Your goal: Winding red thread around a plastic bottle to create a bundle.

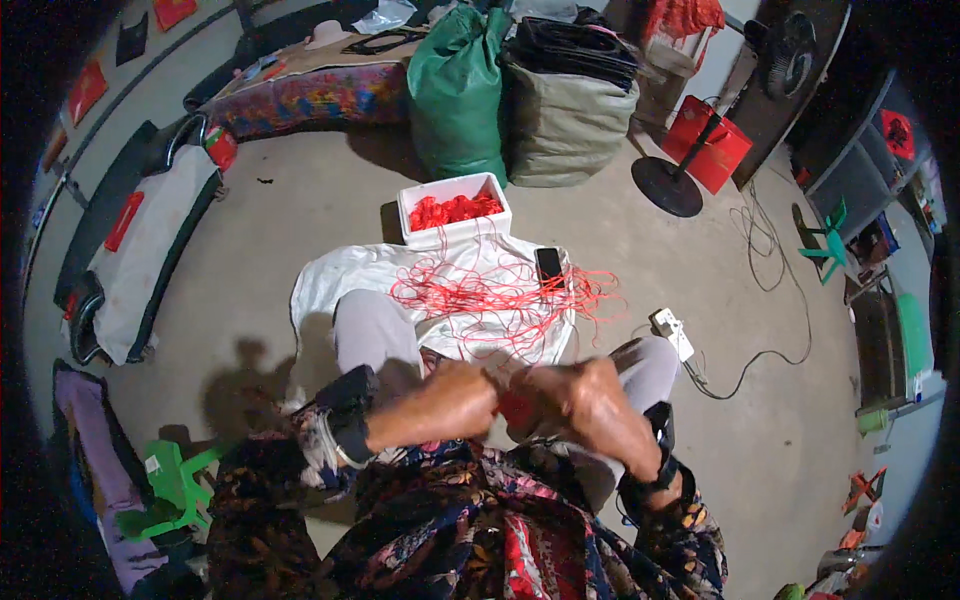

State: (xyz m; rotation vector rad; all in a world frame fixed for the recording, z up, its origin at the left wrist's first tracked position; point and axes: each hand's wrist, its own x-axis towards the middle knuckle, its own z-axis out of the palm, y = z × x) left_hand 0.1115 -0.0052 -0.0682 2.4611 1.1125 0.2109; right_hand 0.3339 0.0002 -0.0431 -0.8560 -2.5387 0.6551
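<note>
My left hand (463, 395) and my right hand (588, 392) meet in front of my body, above my lap. Both look closed, fingers curled inward and partly smeared. A small patch of red shows between them; what it is I cannot make out. Just beyond my knees, a loose tangle of red cord (480, 300) lies over a white cloth (335, 275) on the floor. At the cloth's far edge stands a white foam box (440, 238) with red knotted pieces (455, 210) inside. A dark phone (550, 268) rests beside the cord on the right.
Behind the box stand a green sack (458, 100) and a beige sack (565, 125) topped with black folded bags. A fan (668, 187) is at the far right. A white power strip (672, 335) with a trailing cable lies right of my knee. Green stools (178, 490) stand at both sides.
</note>
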